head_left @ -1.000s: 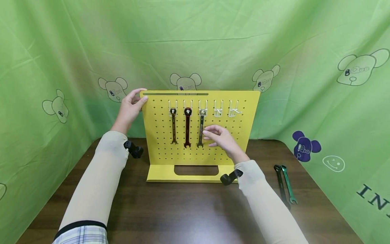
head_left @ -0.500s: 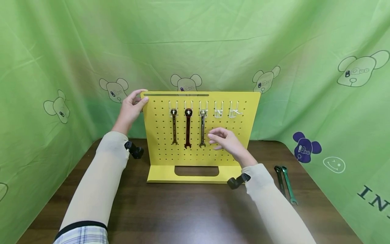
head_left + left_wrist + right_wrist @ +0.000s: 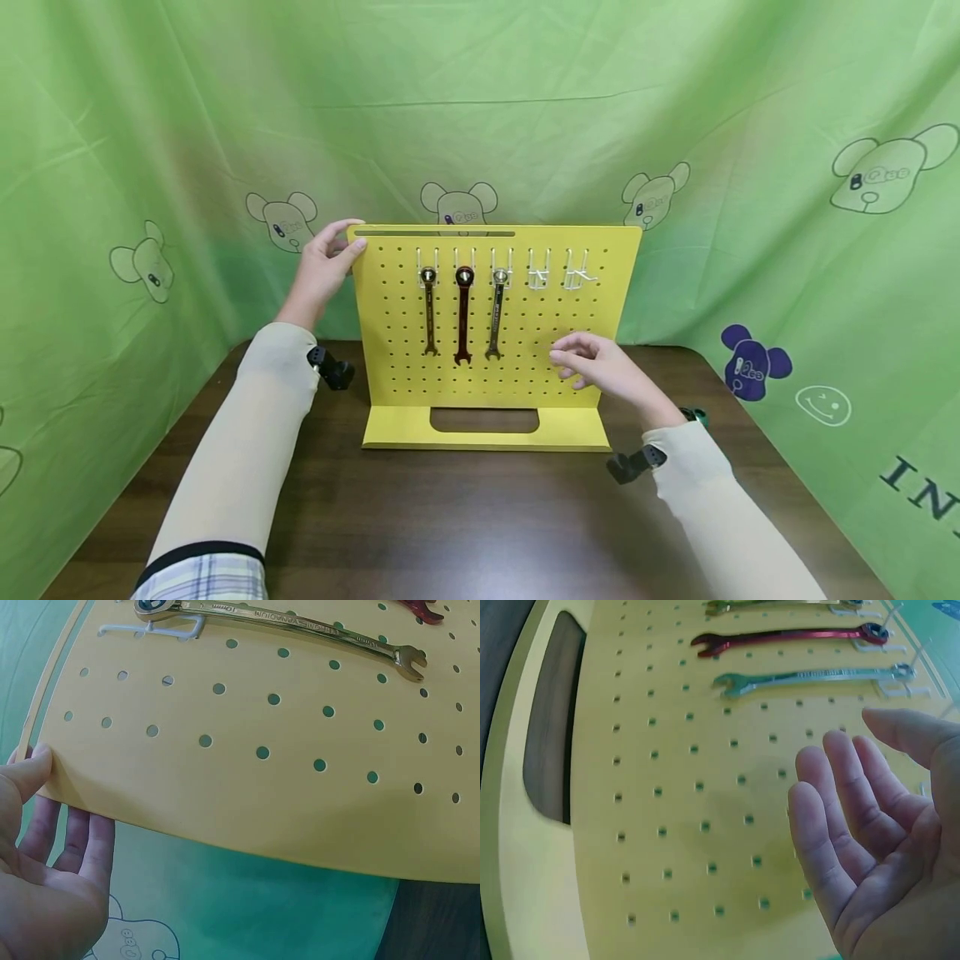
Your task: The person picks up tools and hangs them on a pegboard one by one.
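Observation:
My left hand (image 3: 321,271) pinches the upper left corner of the yellow pegboard (image 3: 405,367), thumb in front and fingers behind. My right hand (image 3: 600,364), loosely bent and holding nothing, hovers before the board's lower right part. Three combination wrenches hang by their ring ends from white hooks: a gold one (image 3: 300,625) at left, a dark red one (image 3: 795,636) in the middle and a silver one (image 3: 810,678) at right. The silver wrench's lower end leans slightly left in the head view. Two hooks (image 3: 537,275) further right carry nothing.
The ring end of a green wrench (image 3: 697,415) peeks out behind my right forearm, which covers the tools lying there. A brown table (image 3: 450,517) bears the board's foot (image 3: 397,427). Green curtain (image 3: 480,100) surrounds it at the back and sides.
My right hand has drawn away from the silver wrench, rightward and toward me. That wrench has swung a little on its hook. My left hand stays on the corner.

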`<state>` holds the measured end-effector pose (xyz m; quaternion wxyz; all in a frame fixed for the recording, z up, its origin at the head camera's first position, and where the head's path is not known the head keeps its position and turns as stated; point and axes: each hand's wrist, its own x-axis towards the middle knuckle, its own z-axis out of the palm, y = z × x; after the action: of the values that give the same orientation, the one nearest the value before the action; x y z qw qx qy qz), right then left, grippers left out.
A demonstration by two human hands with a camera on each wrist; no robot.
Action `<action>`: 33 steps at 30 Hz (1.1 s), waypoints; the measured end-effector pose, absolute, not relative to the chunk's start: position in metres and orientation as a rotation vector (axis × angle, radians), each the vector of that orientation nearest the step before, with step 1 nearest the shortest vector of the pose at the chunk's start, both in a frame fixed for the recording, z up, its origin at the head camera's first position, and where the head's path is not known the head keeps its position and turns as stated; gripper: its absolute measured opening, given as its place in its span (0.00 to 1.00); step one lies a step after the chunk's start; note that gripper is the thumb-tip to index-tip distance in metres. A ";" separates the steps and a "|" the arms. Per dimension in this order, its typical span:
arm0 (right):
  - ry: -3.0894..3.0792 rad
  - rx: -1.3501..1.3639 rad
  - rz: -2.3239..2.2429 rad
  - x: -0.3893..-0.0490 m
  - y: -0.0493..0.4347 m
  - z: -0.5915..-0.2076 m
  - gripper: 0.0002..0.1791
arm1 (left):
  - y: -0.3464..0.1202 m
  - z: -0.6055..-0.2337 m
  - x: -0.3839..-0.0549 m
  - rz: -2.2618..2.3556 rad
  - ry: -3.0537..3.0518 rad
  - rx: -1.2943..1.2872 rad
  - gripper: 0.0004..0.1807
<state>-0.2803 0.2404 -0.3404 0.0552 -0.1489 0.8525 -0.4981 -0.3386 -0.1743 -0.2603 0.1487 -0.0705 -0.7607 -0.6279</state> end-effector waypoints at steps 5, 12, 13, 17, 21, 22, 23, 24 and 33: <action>2.605 -0.433 -1.490 -0.272 0.261 -0.342 0.23 | -0.175 -0.260 -0.338 -1.798 -2.190 -0.185 0.23; 2.645 -0.404 -1.452 -0.258 0.289 -0.347 0.23 | -0.175 -0.261 -0.339 -1.799 -2.198 -0.191 0.24; 2.645 -0.406 -1.449 -0.256 0.294 -0.348 0.23 | -0.175 -0.261 -0.340 -1.800 -2.199 -0.191 0.24; 2.650 -0.380 -1.433 -0.247 0.311 -0.351 0.21 | -0.174 -0.261 -0.340 -1.802 -2.199 -0.192 0.24; 2.661 -0.332 -1.414 -0.240 0.327 -0.354 0.22 | -0.174 -0.261 -0.340 -1.801 -2.193 -0.192 0.23; 2.663 -0.316 -1.412 -0.238 0.331 -0.355 0.22 | -0.174 -0.261 -0.340 -1.803 -2.191 -0.192 0.23; 2.661 -0.294 -1.415 -0.237 0.335 -0.356 0.23 | -0.174 -0.261 -0.340 -1.805 -2.189 -0.192 0.23; 2.660 -0.283 -1.413 -0.236 0.339 -0.358 0.24 | -0.174 -0.261 -0.340 -1.806 -2.187 -0.191 0.23; 2.650 -0.160 -1.432 -0.226 0.379 -0.383 0.24 | -0.174 -0.261 -0.339 -1.812 -2.186 -0.187 0.23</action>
<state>-0.2262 0.3790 -0.3831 0.0626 -0.0530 0.8768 -0.4738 -0.3393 -0.1737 -0.2607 0.1475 -0.0651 -0.7599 -0.6298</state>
